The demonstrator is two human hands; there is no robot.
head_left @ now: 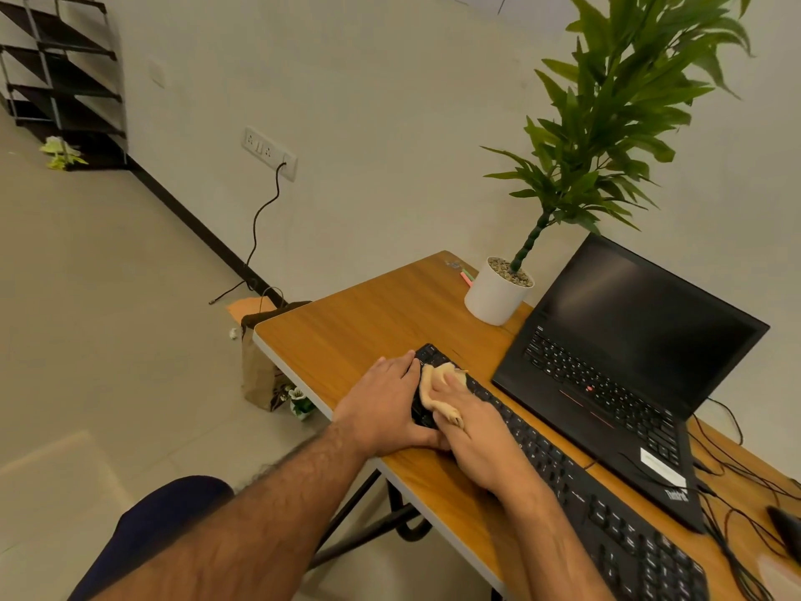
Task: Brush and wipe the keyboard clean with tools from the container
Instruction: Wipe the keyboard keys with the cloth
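Observation:
A long black keyboard (563, 474) lies along the front of the wooden desk (346, 336). My right hand (477, 435) presses a bunched yellowish cloth (433, 383) onto the keyboard's left end, with part of the cloth sticking out between its fingers. My left hand (385, 405) lies flat over the keyboard's left edge; its thumb runs along the front edge and its fingers reach over the far corner. No container and no brush are in view.
An open black laptop (628, 366) stands right behind the keyboard. A white pot with a tall green plant (498, 292) sits at the desk's back. Cables (737, 492) trail at the right. A brown paper bag (260, 375) stands on the floor by the desk's left end.

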